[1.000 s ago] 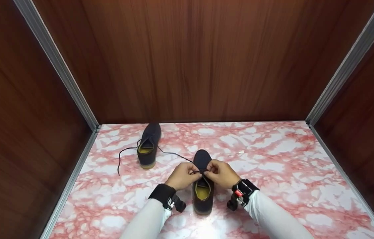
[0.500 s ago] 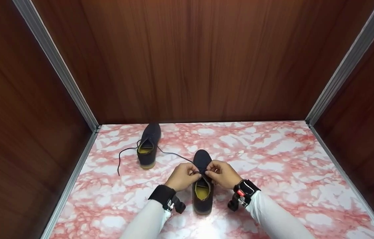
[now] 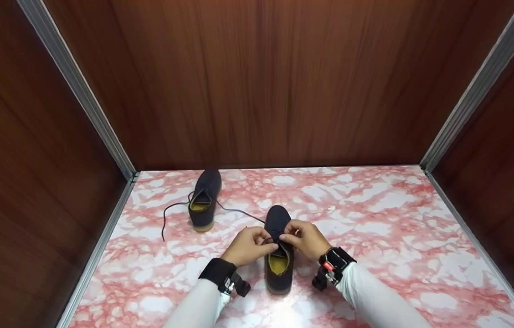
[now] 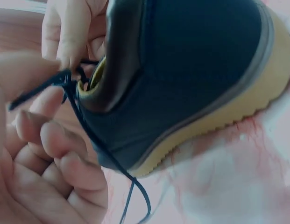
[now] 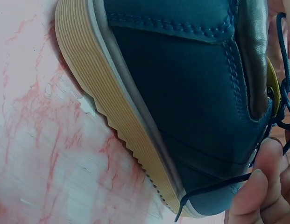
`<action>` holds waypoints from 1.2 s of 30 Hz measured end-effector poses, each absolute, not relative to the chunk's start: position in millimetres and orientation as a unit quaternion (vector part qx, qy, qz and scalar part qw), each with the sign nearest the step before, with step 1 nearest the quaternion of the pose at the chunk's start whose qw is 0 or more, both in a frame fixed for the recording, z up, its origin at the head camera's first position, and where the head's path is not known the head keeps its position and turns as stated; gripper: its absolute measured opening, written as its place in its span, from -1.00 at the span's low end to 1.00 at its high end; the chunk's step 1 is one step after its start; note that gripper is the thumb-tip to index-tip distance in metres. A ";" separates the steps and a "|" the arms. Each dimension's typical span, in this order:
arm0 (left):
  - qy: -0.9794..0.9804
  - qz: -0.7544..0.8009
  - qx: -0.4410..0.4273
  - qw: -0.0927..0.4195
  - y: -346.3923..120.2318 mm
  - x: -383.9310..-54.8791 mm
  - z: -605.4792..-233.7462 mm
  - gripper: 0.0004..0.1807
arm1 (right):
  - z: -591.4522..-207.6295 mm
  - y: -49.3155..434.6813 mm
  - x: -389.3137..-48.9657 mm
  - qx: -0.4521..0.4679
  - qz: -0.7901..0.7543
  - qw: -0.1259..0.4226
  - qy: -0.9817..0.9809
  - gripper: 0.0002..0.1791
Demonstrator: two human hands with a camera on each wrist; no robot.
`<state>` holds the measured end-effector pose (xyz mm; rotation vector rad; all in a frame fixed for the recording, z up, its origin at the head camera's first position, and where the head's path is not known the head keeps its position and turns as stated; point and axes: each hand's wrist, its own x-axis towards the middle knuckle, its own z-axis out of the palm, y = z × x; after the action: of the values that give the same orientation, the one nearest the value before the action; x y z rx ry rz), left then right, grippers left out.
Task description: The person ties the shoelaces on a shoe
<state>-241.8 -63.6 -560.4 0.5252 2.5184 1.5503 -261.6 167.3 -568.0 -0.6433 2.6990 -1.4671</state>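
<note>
A dark navy lace-up shoe (image 3: 280, 286) with a yellow lining and pale ridged sole stands toe-away between the hands. My left hand (image 3: 246, 246) is at the left of its lacing. In the left wrist view, the thumb and index finger pinch a dark shoelace (image 4: 37, 91) near a knot; a loose length hangs down past the shoe's side. My right hand (image 3: 308, 240) pinches the lace at the right of the knot, fingers curled. In the right wrist view, a lace end (image 5: 215, 183) trails from under these fingers along the toe.
A matching shoe (image 3: 207, 184) stands farther back on the left. Its lace (image 3: 172, 206) spreads left on the pink-and-white marbled surface (image 3: 375, 228). Another lace length (image 3: 241, 211) lies between both shoes. Brown wood-look panels (image 3: 275, 82) with grey metal edging enclose the back and sides.
My left hand has moved slightly left and toward me, and its thumb and index finger have parted more. The right hand stays almost in place; both shoes have not moved.
</note>
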 end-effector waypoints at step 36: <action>0.835 0.521 0.156 0.085 -52.7 -264.5 -564.6 -0.82 | -571.5 163.7 -261.8 -0.177 -0.498 0.015 0.849 -0.74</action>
<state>-264.5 -52.7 -564.6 0.4667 2.4892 1.5545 -261.8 163.7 -571.5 -0.5516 2.6415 -1.5500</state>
